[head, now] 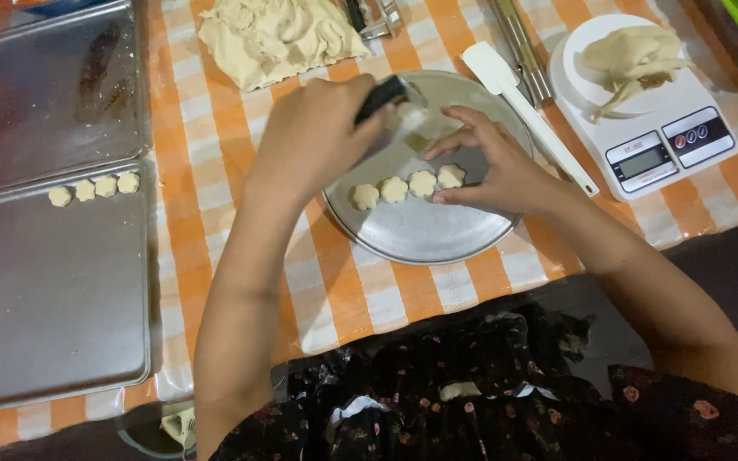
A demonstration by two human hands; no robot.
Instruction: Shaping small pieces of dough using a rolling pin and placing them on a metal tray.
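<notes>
Nearest, a round metal plate (420, 230) was steadied by the right hand (497, 171), fingers spread beside four flower-shaped dough pieces (408, 188). A black-handled tool (383, 96) was gripped by the left hand (318, 137), fingers clamped round it. Cleaner work would probably be had with the blade kept low and the finished row untouched. Farther off, baking trays (53, 290), a white spatula (523, 111), a scale (651, 128) and a dough mound (279, 38) were crowded close.
</notes>
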